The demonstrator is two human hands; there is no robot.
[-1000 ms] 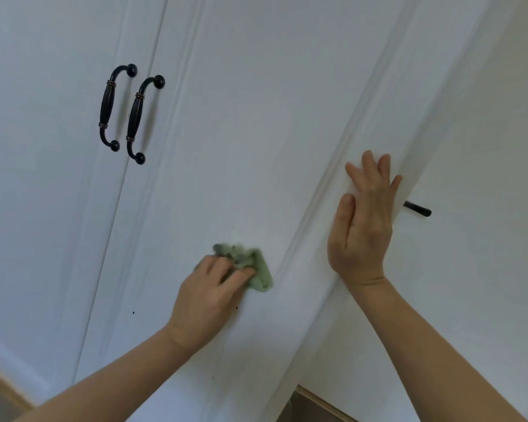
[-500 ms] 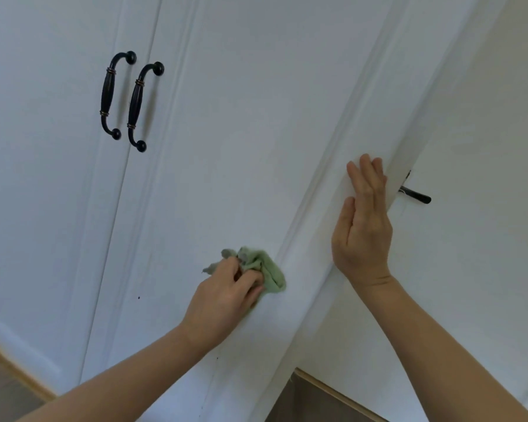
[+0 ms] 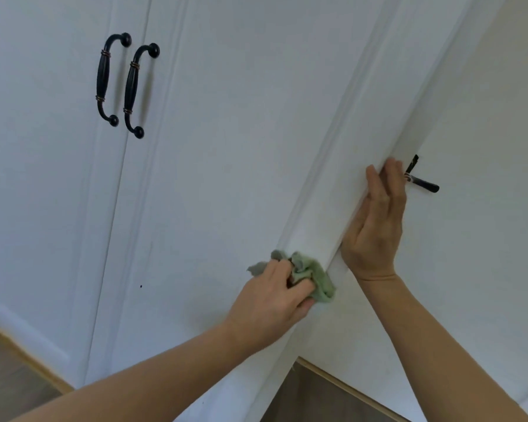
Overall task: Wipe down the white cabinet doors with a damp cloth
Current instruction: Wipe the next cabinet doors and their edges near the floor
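While bunched in the left hand: green cloth pressed against the raised frame edge of the white cabinet door, low down, right beside the door's outer edge.
Left hand: curled round the cloth, fingers pinching the wad, knuckles up.
Right hand: flat and straight-fingered against the edge of the open door, bracing it, holding nothing.
Neighbouring door: behind the right hand, dark handle poking out just past the fingertips.
Far-left door: shut, paired dark pull handles at the seam, untouched right now.
Progress: mid-wipe, by the look of it, working the frame near the bottom; no telling from the surface which panels are already clean.
Left to do: a small dark speck on the lower panel, probably the door edge, handles and other doors too.
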